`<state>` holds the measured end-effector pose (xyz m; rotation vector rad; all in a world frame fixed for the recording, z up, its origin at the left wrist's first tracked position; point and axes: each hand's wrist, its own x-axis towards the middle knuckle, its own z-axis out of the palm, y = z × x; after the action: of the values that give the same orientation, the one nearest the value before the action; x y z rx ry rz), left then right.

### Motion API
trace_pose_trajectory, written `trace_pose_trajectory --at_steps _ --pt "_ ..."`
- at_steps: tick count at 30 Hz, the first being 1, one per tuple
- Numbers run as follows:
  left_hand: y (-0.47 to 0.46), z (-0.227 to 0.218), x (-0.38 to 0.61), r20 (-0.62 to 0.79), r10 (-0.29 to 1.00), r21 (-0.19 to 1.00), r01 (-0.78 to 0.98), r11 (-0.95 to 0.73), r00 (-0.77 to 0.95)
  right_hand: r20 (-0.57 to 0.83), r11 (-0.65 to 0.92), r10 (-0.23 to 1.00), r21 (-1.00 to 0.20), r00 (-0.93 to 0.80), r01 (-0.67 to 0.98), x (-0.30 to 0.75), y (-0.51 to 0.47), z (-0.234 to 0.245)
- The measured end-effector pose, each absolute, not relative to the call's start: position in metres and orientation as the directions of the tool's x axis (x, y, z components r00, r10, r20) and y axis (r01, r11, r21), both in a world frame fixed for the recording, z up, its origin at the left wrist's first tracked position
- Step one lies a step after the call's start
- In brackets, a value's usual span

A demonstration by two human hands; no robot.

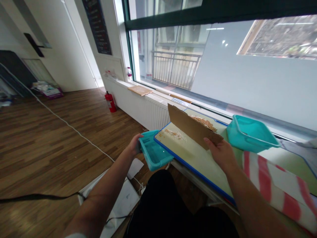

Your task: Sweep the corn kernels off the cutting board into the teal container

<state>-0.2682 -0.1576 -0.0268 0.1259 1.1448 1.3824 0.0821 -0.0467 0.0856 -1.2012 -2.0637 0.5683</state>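
My left hand (135, 144) grips the left rim of a teal plastic basket (158, 162), which is held against the blue edge of a pale board (198, 162). In my right hand (220, 153) is a flat piece of brown cardboard (188, 125), tilted up on its long edge over the board. Small white grains (177, 135) with some brownish bits lie on the near side of the cardboard. Behind it sits a pile of orange-brown kernels (204, 122), partly hidden by the cardboard. The basket's visible inside shows no clear contents.
A second teal basket (251, 134) stands at the board's right, beside a red-and-white striped cloth or bag (274, 185). The window (173, 59) and radiator (156, 112) run behind. A fire extinguisher (110, 101) stands on the floor. A white cable (71, 127) crosses the floor at left.
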Motion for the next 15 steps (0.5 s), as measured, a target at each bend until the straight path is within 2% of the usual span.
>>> trace_pose_trajectory --at_steps 6,15 --pt "-0.153 -0.026 -0.274 -0.508 0.834 0.685 -0.688 0.24 -0.214 0.375 0.34 0.916 -0.532 -0.144 0.776 0.081 -0.086 0.071" --pt "-0.134 -0.021 -0.285 -0.5 0.851 0.692 -0.665 0.282 -0.159 0.427 0.282 0.902 -0.47 -0.065 0.837 0.071 -0.116 0.054"
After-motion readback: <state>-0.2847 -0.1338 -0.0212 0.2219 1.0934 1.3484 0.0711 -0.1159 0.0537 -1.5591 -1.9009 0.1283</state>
